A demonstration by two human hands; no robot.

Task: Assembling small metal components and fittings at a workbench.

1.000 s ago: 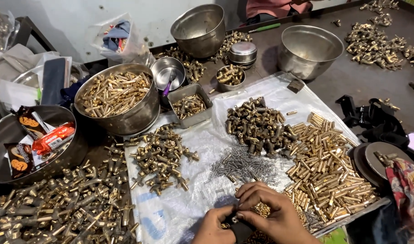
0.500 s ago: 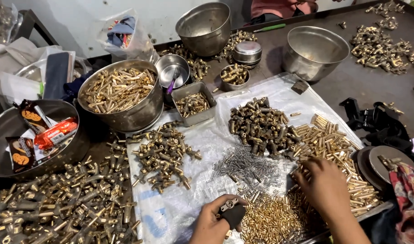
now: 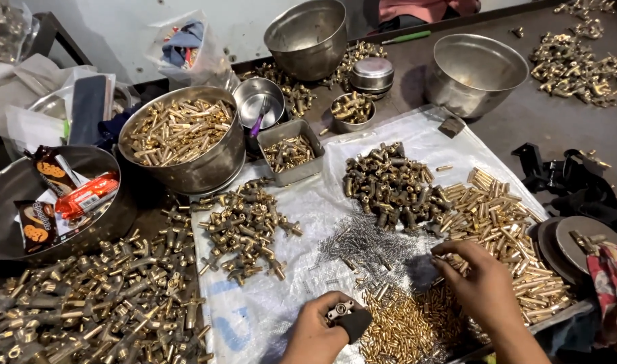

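My left hand (image 3: 320,330) is at the bottom centre, gripping a small metal fitting with a black part (image 3: 345,315). My right hand (image 3: 480,280) reaches out to the right, its fingertips pinched near the edge of a pile of brass tubes (image 3: 507,222), just beside a heap of small steel springs (image 3: 366,246). Whether something sits between the fingertips I cannot tell. Small brass pins (image 3: 406,323) lie between my two hands. All of this rests on a white plastic sheet (image 3: 254,317).
A dark fittings pile (image 3: 393,185) and a brass valve pile (image 3: 244,226) lie on the sheet. A steel bowl of brass tubes (image 3: 180,138), a small square tin (image 3: 289,152), empty steel bowls (image 3: 473,71), a snack tray (image 3: 49,199) and more brass valves (image 3: 86,307) surround it.
A second ago both hands were together at the bottom centre. My right hand has since moved right and up to the brass tubes. My left hand stays put with the fitting.
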